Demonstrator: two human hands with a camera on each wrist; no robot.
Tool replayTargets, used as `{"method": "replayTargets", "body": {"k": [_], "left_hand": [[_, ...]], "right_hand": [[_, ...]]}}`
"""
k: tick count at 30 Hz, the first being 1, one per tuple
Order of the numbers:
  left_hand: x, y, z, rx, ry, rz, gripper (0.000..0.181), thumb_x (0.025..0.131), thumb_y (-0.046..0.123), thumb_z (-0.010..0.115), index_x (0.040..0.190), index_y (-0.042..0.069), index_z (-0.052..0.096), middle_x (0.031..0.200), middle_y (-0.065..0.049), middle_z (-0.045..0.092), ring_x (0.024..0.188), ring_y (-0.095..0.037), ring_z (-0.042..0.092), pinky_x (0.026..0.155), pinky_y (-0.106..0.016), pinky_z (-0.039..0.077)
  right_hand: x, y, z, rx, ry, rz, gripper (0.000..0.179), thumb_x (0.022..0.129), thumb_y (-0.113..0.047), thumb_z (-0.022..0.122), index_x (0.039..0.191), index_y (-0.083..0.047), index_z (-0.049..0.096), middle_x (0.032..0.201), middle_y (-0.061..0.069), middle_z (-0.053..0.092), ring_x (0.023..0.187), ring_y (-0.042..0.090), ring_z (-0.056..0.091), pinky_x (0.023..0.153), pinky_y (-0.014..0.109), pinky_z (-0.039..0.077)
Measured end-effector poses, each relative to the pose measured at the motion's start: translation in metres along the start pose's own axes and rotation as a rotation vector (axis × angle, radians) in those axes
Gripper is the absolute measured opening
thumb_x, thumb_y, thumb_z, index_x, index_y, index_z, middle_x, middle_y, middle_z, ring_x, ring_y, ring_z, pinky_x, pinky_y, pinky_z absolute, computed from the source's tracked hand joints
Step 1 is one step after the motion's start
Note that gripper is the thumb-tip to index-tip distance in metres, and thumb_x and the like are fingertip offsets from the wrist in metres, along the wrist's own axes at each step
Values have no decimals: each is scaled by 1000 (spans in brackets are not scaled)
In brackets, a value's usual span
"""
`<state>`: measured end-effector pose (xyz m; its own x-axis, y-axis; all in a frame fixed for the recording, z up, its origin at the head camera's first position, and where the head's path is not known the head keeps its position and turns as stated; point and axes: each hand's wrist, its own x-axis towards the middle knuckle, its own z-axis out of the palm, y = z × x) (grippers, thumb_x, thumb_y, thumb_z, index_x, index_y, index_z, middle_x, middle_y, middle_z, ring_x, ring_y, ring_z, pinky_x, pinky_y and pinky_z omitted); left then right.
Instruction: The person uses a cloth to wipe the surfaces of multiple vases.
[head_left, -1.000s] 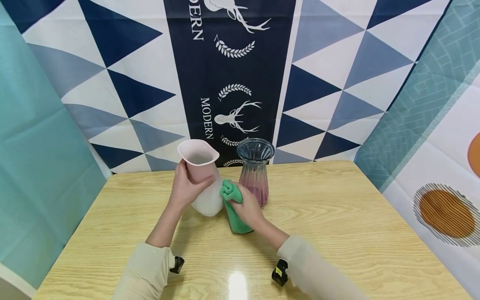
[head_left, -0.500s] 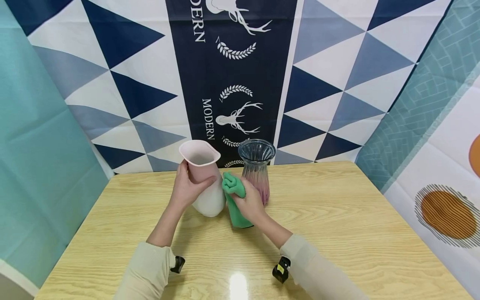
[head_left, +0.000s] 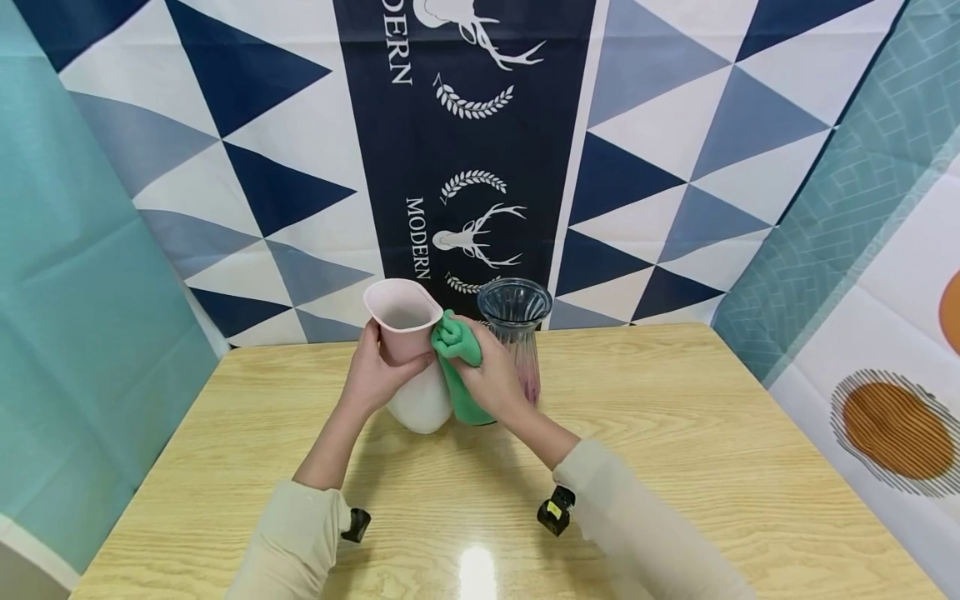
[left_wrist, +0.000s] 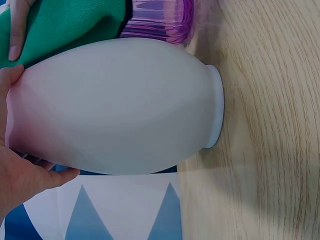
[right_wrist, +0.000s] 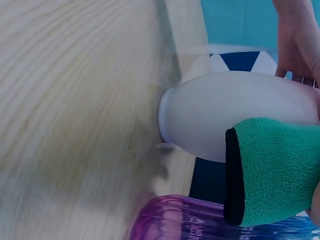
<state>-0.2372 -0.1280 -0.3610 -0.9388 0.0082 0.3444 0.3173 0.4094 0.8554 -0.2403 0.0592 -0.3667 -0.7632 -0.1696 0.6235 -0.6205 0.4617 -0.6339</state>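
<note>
Green cloth (head_left: 459, 343), now higher
My right hand (head_left: 491, 375) grips it, left hand (head_left: 375, 371) the pale vase (head_left: 422, 404) near the desk's (head_left: 630, 375) far edge.

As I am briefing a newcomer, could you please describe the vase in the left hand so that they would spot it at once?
Toward the far edge of the wooden table, the person's left hand holds the vase. It is smooth and opaque, pink at the top fading to white below, unlike the ribbed see-through vase to its right.
</note>
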Motion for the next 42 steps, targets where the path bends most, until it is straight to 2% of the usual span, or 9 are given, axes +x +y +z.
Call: {"method": "replayTargets", "body": {"k": [17,25,32,42], "left_hand": [[2,0,-1,-12,-6,7,85,73,26,80,141,13,30,134,-9,43,120,-27,46,101,-49,41],[1,0,-1,-20,-9,3,85,73,26,80,140,13,31,134,-9,43,121,-27,45,101,-49,40],[0,-2,-1,-28,-21,14,85,73,25,79,141,13,30,135,-9,42,122,-27,44,103,-49,38],[2,-3,-1,-29,-25,19,84,72,24,80,140,12,32,133,-9,44,120,-27,45,101,-49,40]], "right_hand": [[12,-10,-9,-15,46,2,49,83,-17,70,129,-16,54,128,8,59,120,24,54,100,43,45],[10,-11,-7,-18,27,34,49,83,-18,70,130,-17,54,128,8,59,119,24,54,99,43,45],[6,-9,-1,-68,-26,63,50,83,-18,70,130,-16,53,127,8,59,115,25,57,95,45,47],[-3,-2,3,-89,-51,73,50,83,-17,70,130,-15,53,125,12,59,114,28,57,95,46,47]]}}
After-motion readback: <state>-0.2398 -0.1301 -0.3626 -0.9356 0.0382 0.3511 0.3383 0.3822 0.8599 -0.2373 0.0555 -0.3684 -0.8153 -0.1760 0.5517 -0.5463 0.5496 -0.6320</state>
